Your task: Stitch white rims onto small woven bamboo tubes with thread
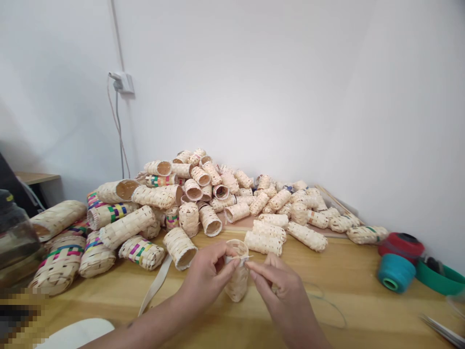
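A small pale woven cylinder (pixel 237 285) stands upright on the wooden table, its open rim facing up. My left hand (pixel 212 269) pinches that rim between thumb and fingers on the near left side. Close beside it, my right hand (pixel 278 286) has thumb and index finger pressed together at the rim's right edge; the thing between them is too small to make out. A thin thread (pixel 332 305) lies in a loose curve on the table to the right of my right hand.
Many woven cylinders (pixel 127 225) are heaped along the wall. At right are a red thread spool (pixel 401 246), a teal spool (pixel 395 273), a green round container (pixel 441 277) and scissors-like metal (pixel 443 330). A flat strip (pixel 157 285) lies left, a glass jar (pixel 18 247) farther left.
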`<action>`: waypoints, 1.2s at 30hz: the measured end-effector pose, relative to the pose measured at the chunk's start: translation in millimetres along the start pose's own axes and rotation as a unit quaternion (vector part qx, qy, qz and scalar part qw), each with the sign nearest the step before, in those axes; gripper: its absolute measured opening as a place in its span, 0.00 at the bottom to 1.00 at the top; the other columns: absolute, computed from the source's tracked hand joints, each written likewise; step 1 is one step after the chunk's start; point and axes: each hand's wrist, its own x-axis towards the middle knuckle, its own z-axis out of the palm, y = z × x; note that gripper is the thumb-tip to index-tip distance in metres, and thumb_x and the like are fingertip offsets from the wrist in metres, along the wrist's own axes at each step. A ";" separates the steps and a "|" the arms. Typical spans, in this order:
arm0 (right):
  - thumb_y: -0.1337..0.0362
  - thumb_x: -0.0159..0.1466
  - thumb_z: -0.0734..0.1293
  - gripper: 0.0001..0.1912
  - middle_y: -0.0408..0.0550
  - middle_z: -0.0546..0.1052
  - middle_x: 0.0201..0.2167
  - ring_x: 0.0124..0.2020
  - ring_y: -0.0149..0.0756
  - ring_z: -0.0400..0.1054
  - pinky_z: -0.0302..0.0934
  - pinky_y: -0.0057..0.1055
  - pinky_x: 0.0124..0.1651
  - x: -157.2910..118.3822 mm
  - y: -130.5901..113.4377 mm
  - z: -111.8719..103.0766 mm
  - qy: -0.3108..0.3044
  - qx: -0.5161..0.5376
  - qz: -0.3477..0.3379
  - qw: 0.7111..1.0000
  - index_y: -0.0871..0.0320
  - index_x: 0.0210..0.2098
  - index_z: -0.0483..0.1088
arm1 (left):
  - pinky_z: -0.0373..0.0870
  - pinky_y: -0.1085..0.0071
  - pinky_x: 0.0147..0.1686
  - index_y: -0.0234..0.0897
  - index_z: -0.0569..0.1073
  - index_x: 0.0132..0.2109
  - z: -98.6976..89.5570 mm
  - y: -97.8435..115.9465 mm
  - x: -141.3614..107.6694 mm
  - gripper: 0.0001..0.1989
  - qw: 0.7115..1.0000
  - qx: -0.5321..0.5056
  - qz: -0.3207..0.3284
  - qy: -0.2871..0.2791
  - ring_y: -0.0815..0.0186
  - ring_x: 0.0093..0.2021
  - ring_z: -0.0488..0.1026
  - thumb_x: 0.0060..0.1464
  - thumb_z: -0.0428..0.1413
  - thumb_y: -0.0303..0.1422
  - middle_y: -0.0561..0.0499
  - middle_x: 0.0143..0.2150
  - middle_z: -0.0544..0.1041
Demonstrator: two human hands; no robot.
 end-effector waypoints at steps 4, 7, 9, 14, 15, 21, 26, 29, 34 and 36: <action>0.66 0.66 0.59 0.15 0.43 0.65 0.22 0.24 0.35 0.64 0.59 0.29 0.27 0.3 -1.0 -0.2 0.004 -0.007 -0.003 1.000 0.56 0.37 0.78 | 0.58 0.75 0.24 0.35 0.74 0.30 0.7 -1.0 0.0 0.10 1.000 0.006 0.003 0.002 0.69 0.23 0.63 0.55 0.53 0.33 0.53 0.24 0.71; 0.67 0.66 0.60 0.14 0.43 0.65 0.22 0.25 0.35 0.65 0.59 0.29 0.27 0.2 -1.3 -0.5 -0.002 -0.009 -0.004 1.000 0.55 0.37 0.78 | 0.57 0.75 0.24 0.35 0.74 0.30 0.6 -1.5 0.3 0.10 1.000 0.011 0.006 0.002 0.69 0.23 0.63 0.56 0.53 0.33 0.53 0.23 0.71; 0.67 0.66 0.60 0.14 0.43 0.65 0.22 0.24 0.35 0.64 0.59 0.29 0.27 -0.2 -0.4 0.1 0.003 -0.006 -0.006 1.000 0.55 0.36 0.78 | 0.57 0.75 0.24 0.35 0.74 0.30 0.1 -1.0 -0.1 0.10 1.000 0.020 0.012 0.004 0.69 0.23 0.63 0.56 0.53 0.33 0.53 0.23 0.71; 0.66 0.66 0.60 0.14 0.43 0.65 0.22 0.24 0.35 0.64 0.58 0.30 0.27 -1.8 3.6 3.7 0.015 0.002 0.002 1.000 0.55 0.39 0.79 | 0.59 0.75 0.25 0.36 0.74 0.30 -0.6 -1.2 -1.0 0.10 0.997 0.052 0.057 0.000 0.69 0.24 0.65 0.58 0.52 0.32 0.53 0.24 0.72; 0.66 0.66 0.60 0.14 0.44 0.66 0.22 0.24 0.35 0.64 0.58 0.30 0.27 -2.0 3.9 4.2 0.018 0.005 0.008 1.000 0.55 0.39 0.79 | 0.60 0.75 0.25 0.36 0.74 0.31 -0.4 -1.8 -1.0 0.09 0.996 0.063 0.069 -0.001 0.68 0.25 0.66 0.58 0.52 0.32 0.53 0.25 0.72; 0.65 0.64 0.62 0.12 0.43 0.67 0.21 0.23 0.34 0.63 0.57 0.28 0.26 -1.1 -0.2 3.1 0.030 0.012 0.032 0.999 0.56 0.33 0.78 | 0.61 0.74 0.27 0.36 0.73 0.33 0.5 -4.4 -2.4 0.08 0.984 0.130 0.120 0.016 0.67 0.27 0.68 0.59 0.51 0.30 0.52 0.27 0.73; 0.66 0.64 0.61 0.12 0.42 0.67 0.20 0.22 0.33 0.62 0.56 0.28 0.26 -0.5 -3.2 2.5 0.035 -0.003 0.024 0.999 0.56 0.30 0.76 | 0.60 0.74 0.27 0.36 0.71 0.32 1.0 -3.8 -5.8 0.08 0.970 0.173 0.167 0.041 0.67 0.26 0.68 0.59 0.51 0.28 0.52 0.25 0.72; 0.67 0.64 0.61 0.12 0.43 0.69 0.21 0.23 0.34 0.64 0.56 0.28 0.27 -1.4 -2.5 3.8 0.033 -0.005 0.018 0.999 0.56 0.29 0.74 | 0.60 0.73 0.28 0.36 0.71 0.31 1.7 -4.5 -7.1 0.08 0.966 0.180 0.179 0.042 0.67 0.27 0.68 0.58 0.51 0.26 0.52 0.25 0.72; 0.67 0.65 0.60 0.12 0.42 0.71 0.22 0.25 0.34 0.66 0.58 0.27 0.29 -2.4 -2.0 5.9 0.038 0.011 0.019 0.999 0.56 0.28 0.72 | 0.60 0.72 0.29 0.36 0.71 0.31 3.2 -3.4 -7.1 0.08 0.964 0.178 0.192 0.050 0.67 0.27 0.68 0.58 0.51 0.25 0.52 0.25 0.72; 0.66 0.64 0.61 0.12 0.42 0.71 0.22 0.24 0.34 0.66 0.57 0.27 0.28 -2.5 -2.5 6.3 0.042 0.014 0.024 0.999 0.56 0.27 0.72 | 0.60 0.72 0.29 0.37 0.71 0.31 3.8 -2.2 -6.9 0.08 0.964 0.174 0.195 0.052 0.67 0.27 0.68 0.58 0.51 0.25 0.53 0.25 0.73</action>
